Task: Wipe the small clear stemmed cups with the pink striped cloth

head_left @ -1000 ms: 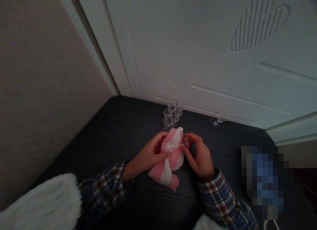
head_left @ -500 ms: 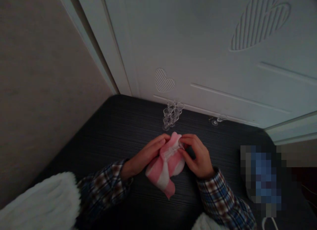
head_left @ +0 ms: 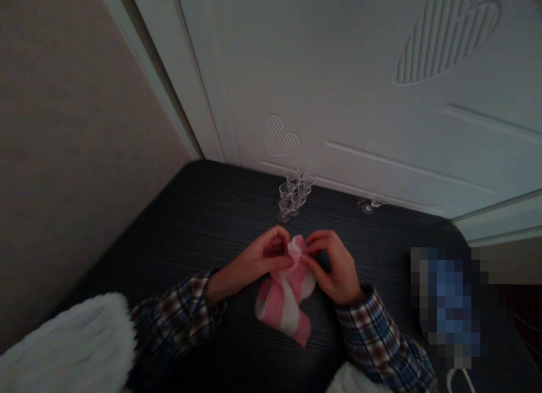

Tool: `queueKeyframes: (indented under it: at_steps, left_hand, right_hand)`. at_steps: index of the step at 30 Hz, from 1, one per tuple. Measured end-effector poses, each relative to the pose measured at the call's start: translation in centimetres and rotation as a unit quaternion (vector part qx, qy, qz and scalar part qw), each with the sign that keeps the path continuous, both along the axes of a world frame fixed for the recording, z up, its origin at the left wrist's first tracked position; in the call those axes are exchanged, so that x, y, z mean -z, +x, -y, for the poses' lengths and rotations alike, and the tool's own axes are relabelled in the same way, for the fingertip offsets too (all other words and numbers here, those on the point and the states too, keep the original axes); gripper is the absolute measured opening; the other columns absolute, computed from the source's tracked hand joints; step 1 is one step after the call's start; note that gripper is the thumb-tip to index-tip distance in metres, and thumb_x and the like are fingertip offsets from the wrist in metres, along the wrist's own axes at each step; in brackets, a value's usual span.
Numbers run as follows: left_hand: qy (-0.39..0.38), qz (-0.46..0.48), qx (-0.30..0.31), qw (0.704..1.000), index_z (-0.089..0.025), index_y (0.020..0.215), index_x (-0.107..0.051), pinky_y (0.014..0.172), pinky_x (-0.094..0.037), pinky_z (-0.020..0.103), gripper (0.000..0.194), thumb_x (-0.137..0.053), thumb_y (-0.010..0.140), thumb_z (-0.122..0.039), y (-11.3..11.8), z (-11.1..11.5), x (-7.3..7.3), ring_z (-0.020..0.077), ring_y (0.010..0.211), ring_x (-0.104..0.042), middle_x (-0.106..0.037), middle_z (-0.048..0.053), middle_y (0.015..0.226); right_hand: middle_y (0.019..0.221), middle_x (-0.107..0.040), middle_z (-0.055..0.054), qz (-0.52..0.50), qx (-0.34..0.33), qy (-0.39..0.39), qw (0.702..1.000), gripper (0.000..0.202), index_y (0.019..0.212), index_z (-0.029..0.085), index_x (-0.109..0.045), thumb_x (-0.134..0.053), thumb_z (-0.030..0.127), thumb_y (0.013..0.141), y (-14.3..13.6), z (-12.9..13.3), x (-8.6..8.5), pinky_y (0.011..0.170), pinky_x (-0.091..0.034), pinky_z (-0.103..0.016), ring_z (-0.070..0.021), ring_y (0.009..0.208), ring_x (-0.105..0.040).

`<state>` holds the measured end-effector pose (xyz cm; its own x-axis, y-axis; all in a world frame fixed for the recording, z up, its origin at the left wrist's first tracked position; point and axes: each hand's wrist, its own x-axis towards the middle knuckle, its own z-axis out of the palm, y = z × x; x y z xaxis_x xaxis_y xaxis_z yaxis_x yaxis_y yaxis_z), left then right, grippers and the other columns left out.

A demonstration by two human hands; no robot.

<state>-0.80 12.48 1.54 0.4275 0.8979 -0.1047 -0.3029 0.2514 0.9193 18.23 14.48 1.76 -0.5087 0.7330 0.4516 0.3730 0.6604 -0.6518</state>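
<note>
A pink and white striped cloth (head_left: 283, 308) is bunched up between my hands, its lower end hanging over the dark tabletop. My left hand (head_left: 265, 256) is closed, pinching the bunched upper part between thumb and fingers. At the cloth's right side, my right hand (head_left: 336, 269) is closed with thumb and fingertips around a small clear glass (head_left: 304, 256), which is mostly hidden by the cloth and fingers. Just beyond my hands, several small stemmed glasses (head_left: 296, 192) stand in a tight cluster.
Further right, by the white panel (head_left: 339, 88), is another small stemmed glass (head_left: 368, 207), with more clear glass beside it. The dark table (head_left: 178, 223) ends against this panel. A blurred-out blue item (head_left: 453, 302) lies at the right, with a white loop (head_left: 460, 379) below it.
My left hand's fingers have curled from lying along the cloth to pinching its top. The cloth is bunched differently, and its lower end has swung slightly right. My right hand has barely moved.
</note>
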Motion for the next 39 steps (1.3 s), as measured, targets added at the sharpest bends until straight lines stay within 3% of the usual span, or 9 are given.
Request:
queueKeyframes:
  at_steps: [5,12,17,25,30,36,39]
  left_hand:
    - [0.007,0.005,-0.014,1.000,-0.020,0.087,-0.041,0.066,-0.038,0.020,0.032,-0.067,0.068,-0.017,0.2,0.1,0.5,0.0084,0.074,-0.050,-0.051,-0.004,0.082]
    - [-0.013,-0.012,-0.016,1.000,-0.020,0.089,-0.041,0.060,-0.037,0.018,0.035,-0.068,0.067,-0.018,0.1,0.4,-0.5,0.0078,0.068,-0.049,-0.050,-0.003,0.081]
    - [-0.011,-0.001,-0.034,0.999,-0.021,0.093,-0.042,0.057,-0.037,0.016,0.038,-0.068,0.066,-0.016,-0.2,0.4,-0.5,0.0071,0.066,-0.048,-0.049,-0.004,0.079]
    - [0.021,-0.001,-0.002,1.000,-0.021,0.102,-0.045,0.061,-0.040,0.018,0.040,-0.066,0.068,-0.013,-0.1,0.3,-0.2,0.0091,0.071,-0.051,-0.055,-0.001,0.086]
    - [0.017,-0.014,-0.028,0.999,-0.022,0.111,-0.048,0.061,-0.039,0.018,0.049,-0.067,0.066,-0.015,-0.1,0.3,-0.3,0.0096,0.070,-0.052,-0.057,0.000,0.087]
    - [0.014,-0.012,-0.092,0.996,-0.020,0.097,-0.060,0.065,-0.040,0.019,0.033,-0.068,0.065,-0.017,-0.4,0.2,-0.3,0.0119,0.076,-0.051,-0.057,0.000,0.088]
    - [-0.011,0.040,-0.087,0.995,-0.021,0.102,-0.059,0.064,-0.040,0.018,0.033,-0.065,0.069,-0.020,-0.5,0.3,-0.5,0.0108,0.074,-0.052,-0.057,0.000,0.086]
  right_hand:
    - [0.093,-0.056,-0.004,0.011,-0.022,0.011,1.000,0.007,0.087,0.021,-0.052,-0.054,0.018,0.081,-0.2,0.2,-0.1,0.075,-0.046,-0.031,-0.0161,0.087,-0.055]
    - [0.098,-0.056,-0.006,0.066,0.015,-0.018,0.998,0.030,0.108,0.020,-0.047,-0.055,0.030,0.081,-0.1,0.0,-0.2,0.067,-0.046,-0.030,-0.0153,0.074,-0.054]
    - [0.093,-0.058,-0.005,0.084,0.013,-0.039,0.996,0.028,0.112,0.020,-0.046,-0.047,0.025,0.085,0.1,-0.1,-0.2,0.071,-0.045,-0.030,-0.0162,0.077,-0.055]
    - [0.092,-0.059,-0.005,0.076,0.014,-0.016,0.997,0.021,0.106,0.020,-0.050,-0.041,0.020,0.087,0.1,-0.1,-0.5,0.074,-0.044,-0.031,-0.0170,0.084,-0.056]
    - [0.083,-0.058,-0.004,0.042,0.060,0.026,0.997,0.018,0.098,0.020,-0.053,-0.041,0.015,0.085,0.3,0.2,-0.6,0.068,-0.044,-0.031,-0.0160,0.076,-0.055]
    - [0.080,-0.058,-0.004,0.020,0.058,0.058,0.996,0.015,0.089,0.020,-0.054,-0.042,0.013,0.084,0.3,0.6,-0.8,0.067,-0.043,-0.031,-0.0161,0.074,-0.055]
    - [0.080,-0.059,-0.004,0.021,0.051,0.054,0.997,0.015,0.089,0.019,-0.055,-0.042,0.013,0.084,0.2,0.6,-0.9,0.067,-0.042,-0.031,-0.0162,0.074,-0.054]
